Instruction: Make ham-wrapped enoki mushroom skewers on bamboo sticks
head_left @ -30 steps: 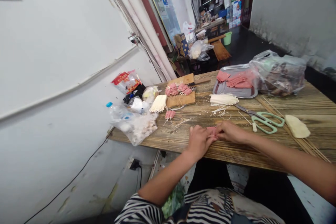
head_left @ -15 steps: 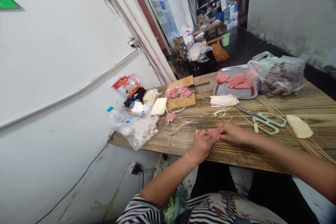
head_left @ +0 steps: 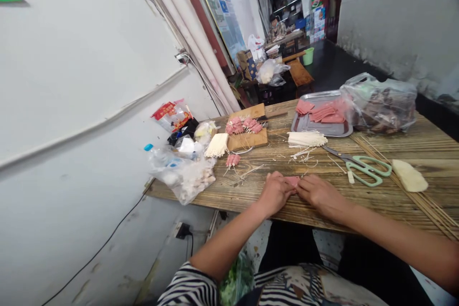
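A pink meat slice (head_left: 293, 180) lies on the wooden table between my hands near the front edge. My left hand (head_left: 275, 193) is closed on its left end, and my right hand (head_left: 316, 192) pinches the right end with fingers curled. Whatever sits under my fingertips is hidden. Beyond them rests a bundle of enoki mushrooms (head_left: 306, 139), with loose strands around it. To the left are a small pink roll on sticks (head_left: 233, 160) and more pink rolls (head_left: 244, 125) on a wooden board (head_left: 247, 140). Another enoki bunch (head_left: 217, 145) leans by that board.
Green-handled scissors (head_left: 369, 169), bamboo skewers (head_left: 433, 210) and a pale yellow piece (head_left: 409, 175) lie at right. Behind stand a metal tray (head_left: 319, 130) of pink slices and a filled plastic bag (head_left: 382, 103). Plastic bags (head_left: 186, 177) crowd the left end. A person (head_left: 277, 28) sits far back.
My right hand has shifted slightly down and its fingers have curled closer over the meat slice. My left hand stays almost in place, and the camera view has tilted a little.
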Available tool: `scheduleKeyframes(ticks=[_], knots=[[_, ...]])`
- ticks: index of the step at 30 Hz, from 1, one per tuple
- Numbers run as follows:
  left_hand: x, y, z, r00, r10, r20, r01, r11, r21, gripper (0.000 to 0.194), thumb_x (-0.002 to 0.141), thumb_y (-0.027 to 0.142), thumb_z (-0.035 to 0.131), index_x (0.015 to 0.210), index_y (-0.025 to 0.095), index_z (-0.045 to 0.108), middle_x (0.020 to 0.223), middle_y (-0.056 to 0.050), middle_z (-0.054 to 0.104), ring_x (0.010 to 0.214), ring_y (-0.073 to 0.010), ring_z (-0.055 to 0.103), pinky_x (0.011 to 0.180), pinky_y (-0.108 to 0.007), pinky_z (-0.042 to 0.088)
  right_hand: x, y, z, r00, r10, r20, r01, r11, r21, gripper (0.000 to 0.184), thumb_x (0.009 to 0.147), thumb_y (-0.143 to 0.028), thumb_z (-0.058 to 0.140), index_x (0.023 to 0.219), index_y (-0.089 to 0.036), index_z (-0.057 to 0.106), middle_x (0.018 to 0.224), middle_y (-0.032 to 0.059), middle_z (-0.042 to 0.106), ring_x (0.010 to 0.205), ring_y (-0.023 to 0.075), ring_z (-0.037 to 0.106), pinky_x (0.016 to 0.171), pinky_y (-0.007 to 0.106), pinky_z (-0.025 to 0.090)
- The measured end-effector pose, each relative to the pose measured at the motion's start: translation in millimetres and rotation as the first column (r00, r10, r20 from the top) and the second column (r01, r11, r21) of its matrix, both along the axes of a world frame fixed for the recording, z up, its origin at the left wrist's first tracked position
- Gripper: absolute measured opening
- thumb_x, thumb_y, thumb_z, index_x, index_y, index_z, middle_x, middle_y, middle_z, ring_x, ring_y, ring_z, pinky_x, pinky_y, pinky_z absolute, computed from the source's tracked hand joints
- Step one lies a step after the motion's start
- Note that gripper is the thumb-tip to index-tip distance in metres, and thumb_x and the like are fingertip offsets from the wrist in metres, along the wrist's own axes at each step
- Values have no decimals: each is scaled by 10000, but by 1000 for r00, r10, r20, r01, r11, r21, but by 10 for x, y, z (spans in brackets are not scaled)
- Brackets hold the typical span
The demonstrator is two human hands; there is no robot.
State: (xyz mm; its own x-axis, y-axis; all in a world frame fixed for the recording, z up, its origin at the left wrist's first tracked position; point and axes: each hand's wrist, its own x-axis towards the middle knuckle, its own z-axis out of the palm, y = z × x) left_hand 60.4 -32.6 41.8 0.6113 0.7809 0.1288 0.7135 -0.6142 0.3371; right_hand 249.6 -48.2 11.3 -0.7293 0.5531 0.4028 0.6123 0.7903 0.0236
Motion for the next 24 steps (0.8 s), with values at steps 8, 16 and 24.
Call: scheduleKeyframes(ticks=[8,16,24], knots=[[-70,-35,-90,999,10,42,-13,998,62,167,875,364,641,909,252,759,870,-33,715,892,-190,526,803,-339,373,-9,192,78,999,41,8,-38,961,-275,372,979,-226,346,901,-136,698,823,91,640,753,184,491,689,327,308],[-181,-120,-232,996,-79,-33,85,920,383,239,985,316,467,998,239,693,913,-20,721,882,-161,532,781,-330,340,18,382,101,995,69,-75,-96,884,-458,426,950,-319,401,680,-141,678,725,86,614,634,139,460,585,294,249],[-157,-82,-261,987,-112,-111,152,869,470,257,981,307,478,848,191,664,799,-22,675,846,-159,524,768,-321,338,44,488,108,975,127,-183,-204,841,-502,397,925,-344,467,625,-154,645,694,77,607,658,145,513,626,267,342]])
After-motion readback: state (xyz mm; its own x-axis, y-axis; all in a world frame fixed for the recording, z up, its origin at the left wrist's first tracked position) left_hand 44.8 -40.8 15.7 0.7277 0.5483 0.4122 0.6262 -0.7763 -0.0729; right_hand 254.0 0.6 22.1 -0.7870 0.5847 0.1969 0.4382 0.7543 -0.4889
